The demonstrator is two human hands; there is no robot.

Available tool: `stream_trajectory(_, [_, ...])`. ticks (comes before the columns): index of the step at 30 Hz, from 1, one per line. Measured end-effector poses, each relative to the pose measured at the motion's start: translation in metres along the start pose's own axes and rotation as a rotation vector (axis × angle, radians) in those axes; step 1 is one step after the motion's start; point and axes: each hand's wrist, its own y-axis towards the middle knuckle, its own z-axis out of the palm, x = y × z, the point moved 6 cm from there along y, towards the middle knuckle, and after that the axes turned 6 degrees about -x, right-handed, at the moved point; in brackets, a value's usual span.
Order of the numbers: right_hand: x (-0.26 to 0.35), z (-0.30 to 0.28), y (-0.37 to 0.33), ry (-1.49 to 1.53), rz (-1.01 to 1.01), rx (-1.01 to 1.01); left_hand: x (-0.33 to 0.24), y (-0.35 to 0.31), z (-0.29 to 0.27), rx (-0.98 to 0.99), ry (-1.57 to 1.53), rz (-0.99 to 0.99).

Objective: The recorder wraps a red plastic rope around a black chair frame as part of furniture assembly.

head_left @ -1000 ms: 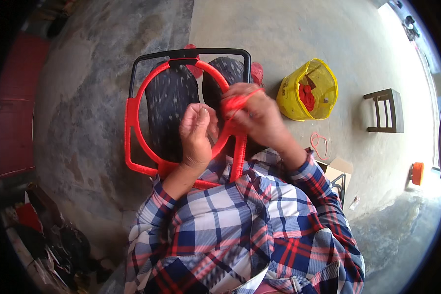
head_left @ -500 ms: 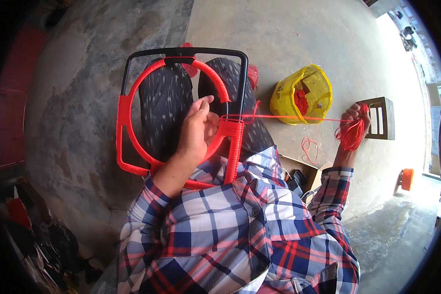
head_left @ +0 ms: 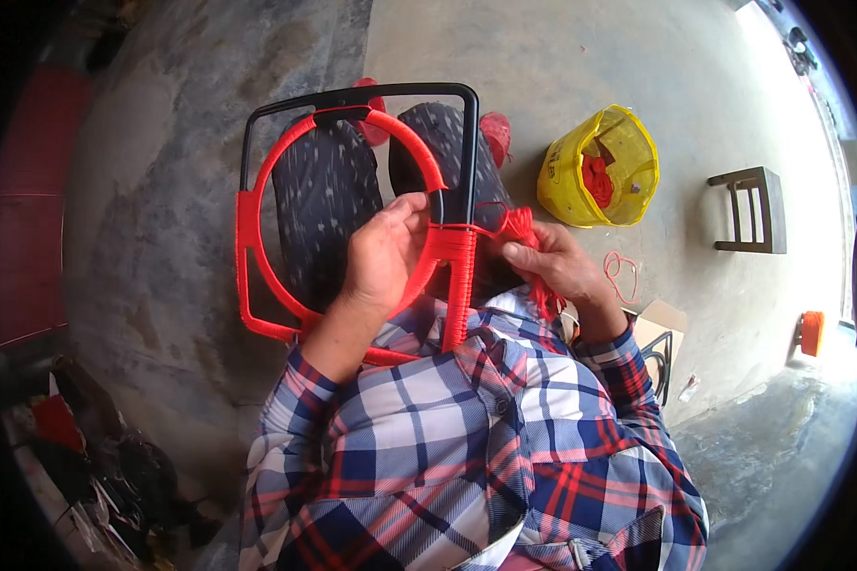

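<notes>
A black metal frame (head_left: 357,88) with a round ring inside it lies across my lap, and red cord is wound round much of it. My left hand (head_left: 383,255) reaches inside the ring, its fingers curled at the ring's right side beside a bare black stretch; the fingertips are partly hidden. Close against the frame's right bar, my right hand (head_left: 564,265) grips a bundle of red cord (head_left: 518,226). A strand runs from that bundle to the tight red wrapping (head_left: 460,285) on the bar.
A yellow bucket (head_left: 554,183) holding red cord stands on the floor ahead to the right. Beyond it is a dark stool (head_left: 773,209). A loose red cord (head_left: 623,276) and an open cardboard box (head_left: 665,319) lie near my right arm. Clutter (head_left: 114,466) fills the lower left.
My right hand has come back from the far right to the frame's right bar, bringing the cord bundle. The strand, stretched taut before, is now short. My left hand stays at the ring.
</notes>
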Motion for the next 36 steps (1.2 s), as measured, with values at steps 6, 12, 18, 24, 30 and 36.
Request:
stream_trajectory(6, [-0.017, -0.129, -0.015, 0.392, -0.248, -0.575, 0.005, 0.003, -0.001, 0.044, 0.070, -0.100])
stream_trajectory(12, [-0.017, -0.136, -0.061, 0.421, -0.272, -0.685, 0.002, 0.005, -0.002, -0.048, 0.076, -0.149])
stream_trajectory(18, [-0.059, -0.134, -0.085, 0.245, -0.157, -0.722, 0.004, 0.007, -0.010, -0.006, 0.038, -0.200])
stream_trajectory(24, [-0.109, -0.132, -0.043, -0.150, 0.158, -0.677, 0.005, 0.003, -0.007, 0.011, 0.085, -0.197])
stream_trajectory(30, [0.026, -0.077, 0.007, -0.388, -0.367, -0.492, 0.005, 0.007, -0.014, -0.095, 0.137, -0.174])
stream_trajectory(36, [0.098, 0.069, 0.038, -1.155, -0.861, -0.043, -0.028, -0.003, 0.003, -0.150, 0.465, 0.563])
